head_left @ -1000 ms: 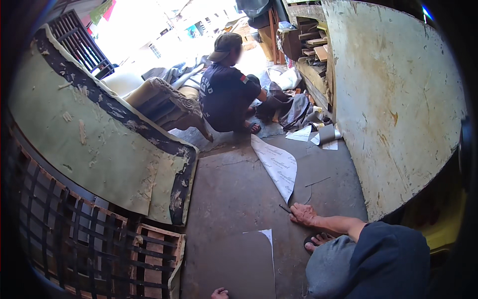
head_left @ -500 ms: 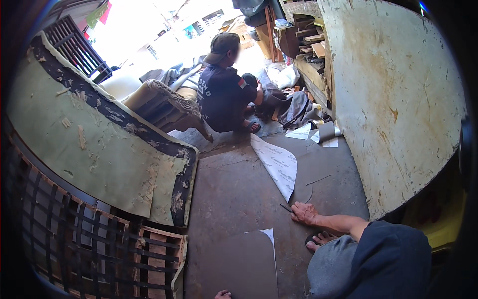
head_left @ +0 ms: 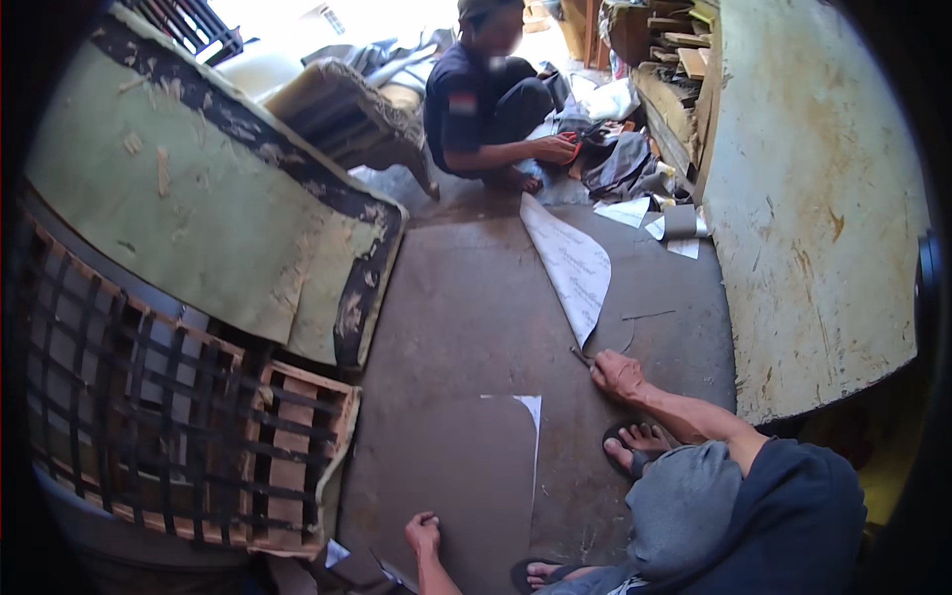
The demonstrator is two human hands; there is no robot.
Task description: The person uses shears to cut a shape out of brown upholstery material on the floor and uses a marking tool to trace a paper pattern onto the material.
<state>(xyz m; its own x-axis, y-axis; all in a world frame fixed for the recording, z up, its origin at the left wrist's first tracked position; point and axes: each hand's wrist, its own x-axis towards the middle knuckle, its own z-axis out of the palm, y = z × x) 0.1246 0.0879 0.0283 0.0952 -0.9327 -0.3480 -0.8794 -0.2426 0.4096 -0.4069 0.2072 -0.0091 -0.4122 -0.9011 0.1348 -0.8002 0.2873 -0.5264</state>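
Note:
My right hand [head_left: 617, 375] is closed around a slim dark tool [head_left: 578, 354], its kind too small to make out. The tool's tip points at the lower corner of a curled sheet [head_left: 567, 260] whose pale, printed underside shows. Lower down, my left hand [head_left: 423, 533] rests with curled fingers over a flat brown sheet [head_left: 461, 466]. Nothing shows in those fingers. This sheet has a rounded upper right corner with a white edge beside it. Under both sheets lies a large grey-brown surface [head_left: 446, 297].
Ahead, a crouching person [head_left: 486, 104] holds something red near a pile of dark cloth [head_left: 625, 164]. Left of me are a worn green padded panel [head_left: 228, 198] and a wooden frame with black webbing [head_left: 188, 416]. A scuffed pale board [head_left: 813, 198] stands right. Scraps [head_left: 681, 223] lie ahead.
My view has tilted downward, and my left hand has come further into sight over the brown sheet. The crouching person has turned and reaches toward the cloth pile. My right hand still grips the tool.

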